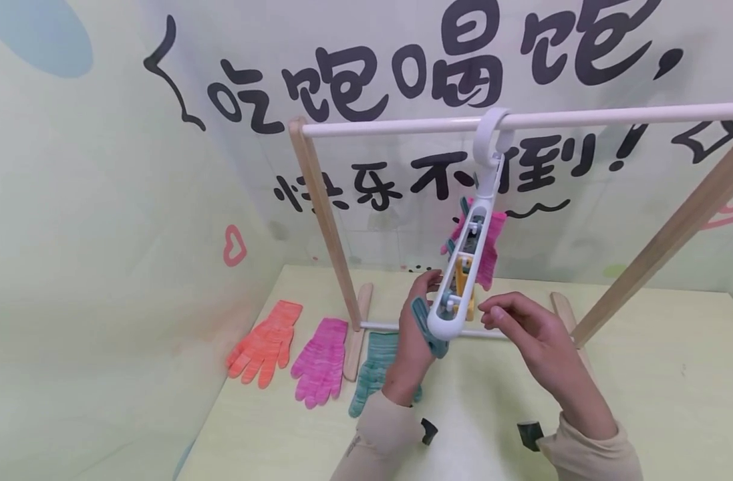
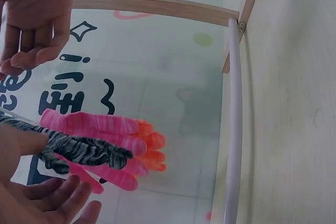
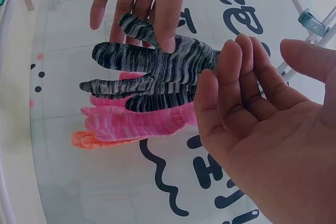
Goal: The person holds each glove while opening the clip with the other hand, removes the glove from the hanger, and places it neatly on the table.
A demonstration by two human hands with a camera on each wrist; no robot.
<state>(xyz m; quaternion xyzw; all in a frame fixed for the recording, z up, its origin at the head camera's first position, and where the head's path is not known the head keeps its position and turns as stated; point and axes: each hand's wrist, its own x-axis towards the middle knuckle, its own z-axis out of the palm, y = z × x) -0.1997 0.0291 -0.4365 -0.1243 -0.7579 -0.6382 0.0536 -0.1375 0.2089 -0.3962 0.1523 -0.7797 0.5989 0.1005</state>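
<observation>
Even, diffuse brightness fills the head view, its source out of sight, with only faint soft shadows on the tabletop (image 1: pixel 673 374) and wide-angle stretch toward the edges. Both wrist views are dimmer and greyer; the striped glove (image 3: pixel 168 66) reads clearly in the right one, without harsh glare.

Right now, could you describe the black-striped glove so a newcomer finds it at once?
Start at the wooden rack, whose white top bar carries a white hanger. Below this hanger, near the left hand, is the black-striped glove. Its dark colour sets it apart from the pink glove and orange glove beside it.
</observation>
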